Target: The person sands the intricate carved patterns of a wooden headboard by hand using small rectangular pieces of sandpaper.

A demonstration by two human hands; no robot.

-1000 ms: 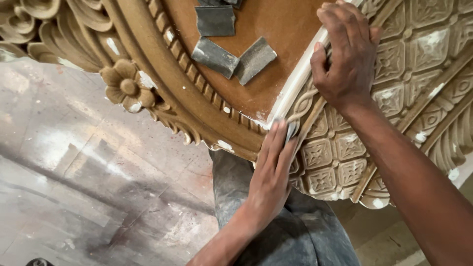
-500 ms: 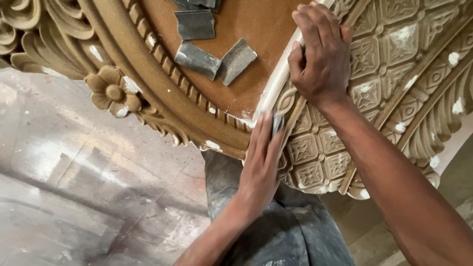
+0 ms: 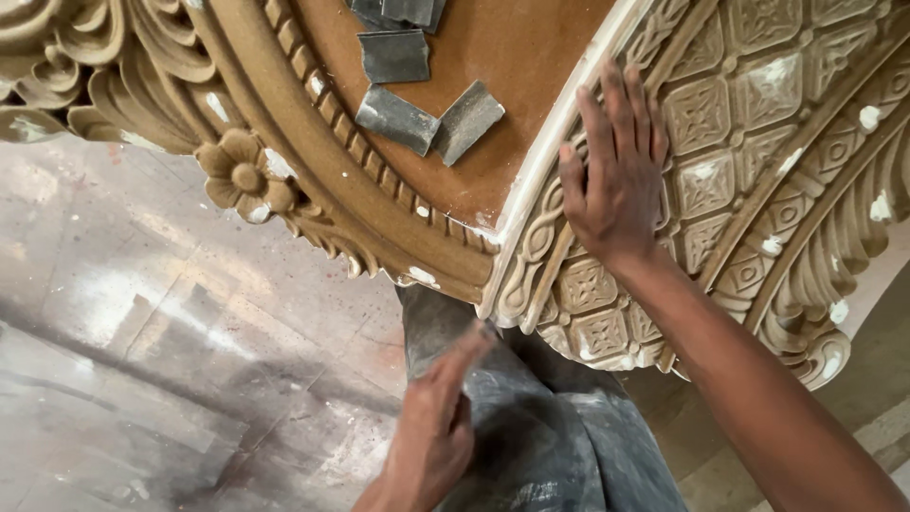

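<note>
A large carved wooden panel [image 3: 720, 180] with lattice squares and white filler spots fills the top of the view. My right hand [image 3: 616, 171] lies flat on its carving with fingers apart, beside a white filled moulding strip [image 3: 555, 152]. My left hand [image 3: 431, 422] hangs below the panel's edge over my dusty grey trouser leg [image 3: 550, 446], its fingers pressed together on what looks like a small grey sandpaper piece [image 3: 482, 332]; the piece is mostly hidden. Three loose grey sandpaper pieces [image 3: 398, 118] lie on the panel's flat brown centre [image 3: 540, 66].
A carved flower [image 3: 242, 180] and scrollwork edge [image 3: 114, 95] overhang the dusty concrete floor [image 3: 142, 360] at the left. More carved border [image 3: 834, 284] curves down at the right.
My left hand has left the white moulding strip and dropped below the panel's edge. My right hand has let go of the strip and spread flat on the carving.
</note>
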